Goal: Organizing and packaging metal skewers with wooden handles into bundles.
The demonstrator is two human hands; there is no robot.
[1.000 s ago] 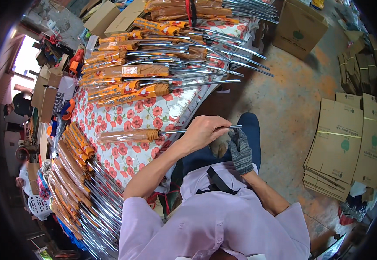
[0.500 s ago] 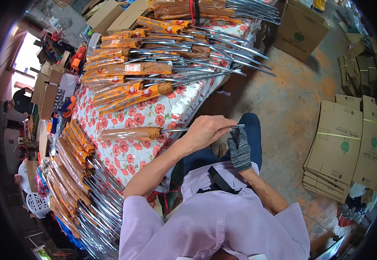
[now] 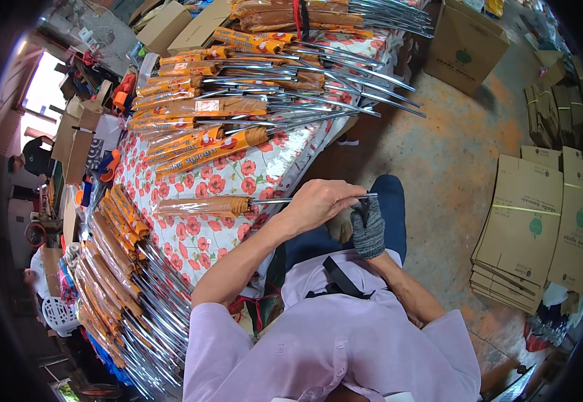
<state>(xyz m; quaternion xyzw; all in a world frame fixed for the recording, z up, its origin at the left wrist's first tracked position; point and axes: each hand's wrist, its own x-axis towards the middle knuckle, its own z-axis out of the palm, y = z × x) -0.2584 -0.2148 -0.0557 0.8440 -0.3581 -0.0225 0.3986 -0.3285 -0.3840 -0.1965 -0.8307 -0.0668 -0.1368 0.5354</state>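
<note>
A brown folded umbrella [image 3: 204,206] in a clear plastic sleeve lies across the near part of the flowered cloth. Its thin metal pole [image 3: 273,201] runs right, past the table edge, over my lap. My bare left hand [image 3: 324,205] is closed around the pole near its right end, knuckles up, hiding part of it. My right hand [image 3: 368,231], in a grey knit glove, has its fingers bent at the pole's tip just right of the left hand. Whether the glove holds anything small besides the tip is hidden.
Wrapped umbrellas with orange printed sleeves [image 3: 211,147] and bare metal poles cover the table [image 3: 194,234]. Another pile [image 3: 114,275] lies at the left. A cardboard box [image 3: 466,50] stands at the back right; flattened cartons [image 3: 519,221] are stacked on the right floor.
My gloved right hand has turned and shifted slightly at the pole's tip. My left hand keeps its grip, and the umbrella has stayed nearly in place.
</note>
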